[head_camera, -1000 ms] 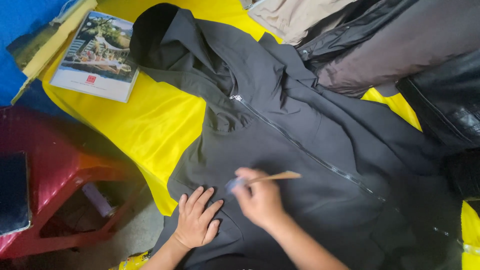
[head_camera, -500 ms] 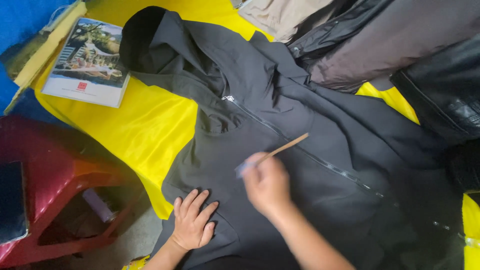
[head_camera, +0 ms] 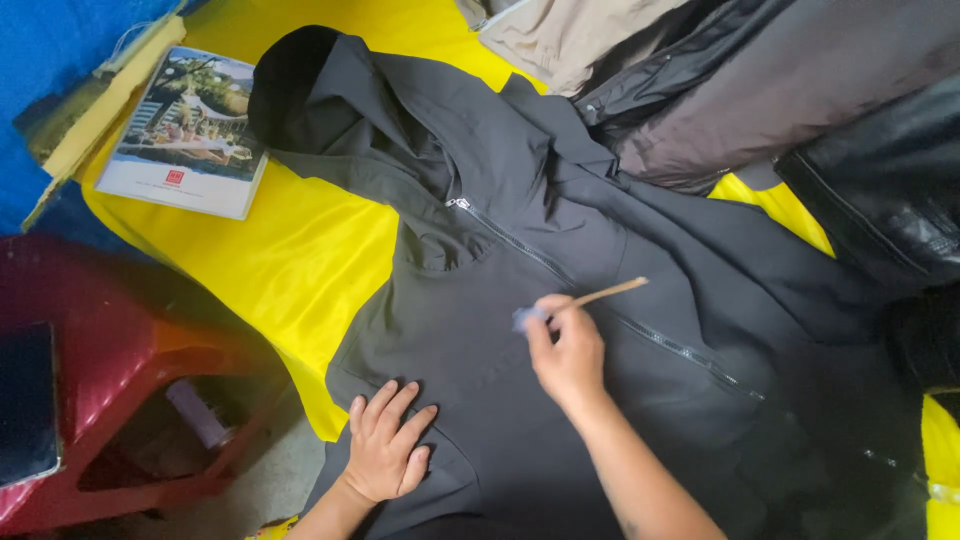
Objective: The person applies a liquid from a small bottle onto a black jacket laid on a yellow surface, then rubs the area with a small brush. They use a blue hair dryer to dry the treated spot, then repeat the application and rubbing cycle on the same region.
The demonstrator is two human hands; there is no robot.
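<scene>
- Two bare hands work over a black zip-front hooded jacket (head_camera: 520, 330) spread flat on a shiny yellow cloth (head_camera: 290, 260).
- The left hand (head_camera: 385, 455) lies released, palm down and fingers spread, on the jacket's lower front near its hem.
- The right hand (head_camera: 568, 352) pinches a thin wooden stick with a pale tip (head_camera: 585, 297); that tip sits on the jacket front just beside the zip.
- A glossy magazine (head_camera: 185, 130) rests on the cloth's upper left.
- Darker folded garments (head_camera: 780, 90) pile at upper right.
- A red plastic stool (head_camera: 110, 390) stands at left.
</scene>
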